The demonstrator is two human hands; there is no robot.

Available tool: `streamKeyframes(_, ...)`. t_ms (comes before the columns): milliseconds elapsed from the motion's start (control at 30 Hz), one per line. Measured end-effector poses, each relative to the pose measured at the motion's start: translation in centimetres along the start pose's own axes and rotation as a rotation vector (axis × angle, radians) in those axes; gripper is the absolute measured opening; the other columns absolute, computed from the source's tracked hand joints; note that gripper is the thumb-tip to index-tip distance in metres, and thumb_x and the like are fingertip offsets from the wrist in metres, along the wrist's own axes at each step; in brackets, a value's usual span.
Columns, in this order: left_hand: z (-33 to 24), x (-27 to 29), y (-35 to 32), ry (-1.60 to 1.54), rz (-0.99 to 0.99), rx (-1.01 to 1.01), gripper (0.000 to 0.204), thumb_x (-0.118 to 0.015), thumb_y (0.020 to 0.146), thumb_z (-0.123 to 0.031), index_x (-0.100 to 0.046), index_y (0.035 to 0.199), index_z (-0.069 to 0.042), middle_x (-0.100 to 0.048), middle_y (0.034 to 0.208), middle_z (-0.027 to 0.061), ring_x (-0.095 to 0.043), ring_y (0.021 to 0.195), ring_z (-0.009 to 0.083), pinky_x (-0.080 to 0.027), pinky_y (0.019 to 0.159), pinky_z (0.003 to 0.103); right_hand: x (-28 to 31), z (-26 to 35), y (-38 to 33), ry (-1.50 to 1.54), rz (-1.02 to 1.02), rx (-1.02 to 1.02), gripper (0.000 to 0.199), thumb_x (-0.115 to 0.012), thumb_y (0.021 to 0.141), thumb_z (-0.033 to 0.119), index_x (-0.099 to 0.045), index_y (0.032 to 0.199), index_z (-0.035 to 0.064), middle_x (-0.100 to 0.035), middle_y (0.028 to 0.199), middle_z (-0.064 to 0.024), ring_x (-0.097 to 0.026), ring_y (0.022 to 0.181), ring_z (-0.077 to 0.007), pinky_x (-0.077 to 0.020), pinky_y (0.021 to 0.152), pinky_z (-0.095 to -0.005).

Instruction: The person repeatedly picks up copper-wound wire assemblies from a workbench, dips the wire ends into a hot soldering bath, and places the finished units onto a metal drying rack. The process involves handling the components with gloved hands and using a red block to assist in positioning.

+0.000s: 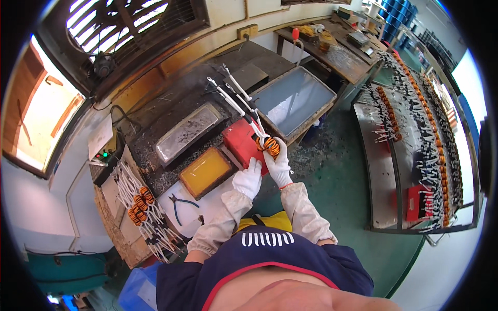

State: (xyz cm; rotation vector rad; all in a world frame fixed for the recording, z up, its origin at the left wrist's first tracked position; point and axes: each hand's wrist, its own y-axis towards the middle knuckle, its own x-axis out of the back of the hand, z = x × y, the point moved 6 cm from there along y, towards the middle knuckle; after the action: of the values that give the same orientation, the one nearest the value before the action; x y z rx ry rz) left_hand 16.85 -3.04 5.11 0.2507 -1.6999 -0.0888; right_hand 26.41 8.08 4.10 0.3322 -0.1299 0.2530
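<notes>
White leads (231,101) jut beyond the red box (239,140); a yellow-filled tray (216,185) hems its near left, a grey bath (312,123) its far right. Rightward, over green floor (337,179), a hand could pass.

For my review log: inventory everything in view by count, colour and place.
Held ring coil: 1, orange and black, centre
Red box: 1, red, centre
Amber tray: 1, yellow, left of red box
Metal trough: 1, silver, behind amber tray
Wide tray: 1, grey, right of trough
Pliers: 1, dark, lower left of amber tray
Bench coils: several, orange, left of pliers
Control box: 1, dark, far left
Fan: 1, dark, upper left
Rack: 1, grey, right
Rack coils: many, orange, on rack
Bin: 1, blue, lower left
Left hand: 1, white glove, at red box
Right hand: 1, white glove, holding coil
</notes>
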Motion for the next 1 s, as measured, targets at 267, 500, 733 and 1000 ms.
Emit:
streamKeyframes(267,0.4,-0.9,-0.1,0.03,-0.02,-0.032,0.056,-0.065,0.084,-0.028,-0.052,0.134,-0.006,-0.054,0.14,0.0204,-0.07,0.068,0.0272,-0.056,0.06,0.042,0.0,1.1,-0.1,-0.003,-0.018,0.042,0.061,-0.07,0.09,0.007,-0.042,0.144,0.0081,-0.061,0.128,-0.0175,-0.063,0.117,-0.0269,-0.0499,0.1,-0.0367)
streamKeyframes(500,0.2,-0.5,-0.6,0.024,-0.006,-0.007,0.06,-0.066,0.085,-0.03,-0.05,0.137,-0.006,-0.054,0.14,0.0205,-0.07,0.066,0.0283,-0.056,0.058,0.043,0.0,0.8,-0.2,0.049,-0.023,-0.017,0.06,-0.07,0.09,0.007,-0.042,0.143,0.0077,-0.061,0.127,-0.0164,-0.062,0.118,-0.0254,-0.0493,0.1,-0.036)
streamKeyframes(733,0.5,-0.7,-0.9,0.005,-0.005,-0.016,0.061,-0.066,0.085,-0.03,-0.049,0.138,-0.006,-0.053,0.141,0.021,-0.07,0.067,0.0297,-0.056,0.059,0.044,0.2,1.0,-0.3,0.028,-0.03,-0.035,0.059,-0.07,0.091,0.009,-0.043,0.142,0.0081,-0.063,0.126,-0.0156,-0.063,0.116,-0.0245,-0.0503,0.099,-0.0359)
streamKeyframes(1000,0.6,-0.9,-0.8,-0.051,0.018,-0.005,0.061,-0.065,0.086,-0.03,-0.047,0.139,-0.006,-0.05,0.144,0.0222,-0.071,0.071,0.0324,-0.057,0.062,0.046,0.5,1.6,-0.5,-0.014,-0.053,-0.058,0.059,-0.071,0.09,0.009,-0.042,0.142,0.0082,-0.064,0.123,-0.0157,-0.065,0.114,-0.0247,-0.0516,0.097,-0.0364)
